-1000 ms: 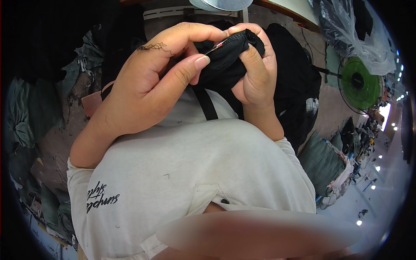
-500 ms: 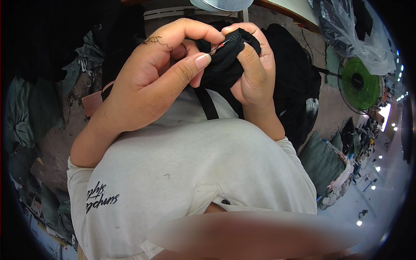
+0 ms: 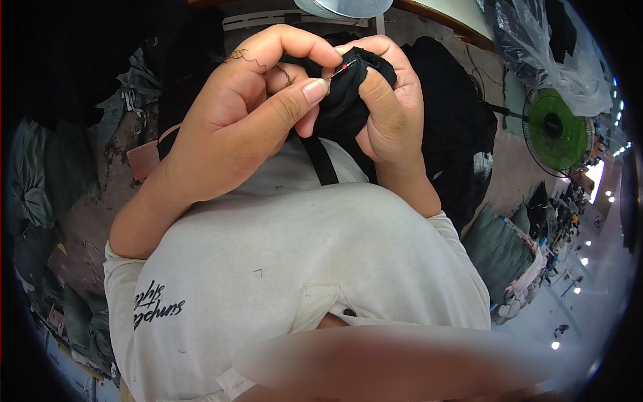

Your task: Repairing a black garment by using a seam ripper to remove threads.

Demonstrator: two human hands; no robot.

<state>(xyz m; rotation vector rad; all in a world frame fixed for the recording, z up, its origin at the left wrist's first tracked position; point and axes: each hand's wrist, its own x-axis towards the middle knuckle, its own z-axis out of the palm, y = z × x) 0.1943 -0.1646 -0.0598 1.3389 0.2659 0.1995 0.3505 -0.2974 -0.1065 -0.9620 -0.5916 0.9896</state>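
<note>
Pinching a slim metal tool (image 3: 339,71) with a red tip between thumb and fingers, the person's left hand (image 3: 231,130) leaned in from the left, palm turned partly inward. A dark, tangled thread (image 3: 248,59) looped across the base of its forefinger. The right hand (image 3: 395,117) gripped a bunched black cloth (image 3: 343,110), its thumb pressed on the near side and its fingers curled behind. That cloth sat between the two hands, in front of the person's chest, its upper edge folded over beside the thumb. The red tip showed against this edge; whether it had gone into the fabric could not be told.

Below the hands spread the person's off-white shirt (image 3: 288,254), crossed near the cloth by a black strap (image 3: 319,161). More dark fabric (image 3: 455,134) hung just beyond the right wrist. Farther right stood a green fan (image 3: 554,128), with clear plastic (image 3: 526,63) above it and a grey-green bundle (image 3: 497,251) below. Grey-green cloth (image 3: 50,177) lay heaped at the far left.
</note>
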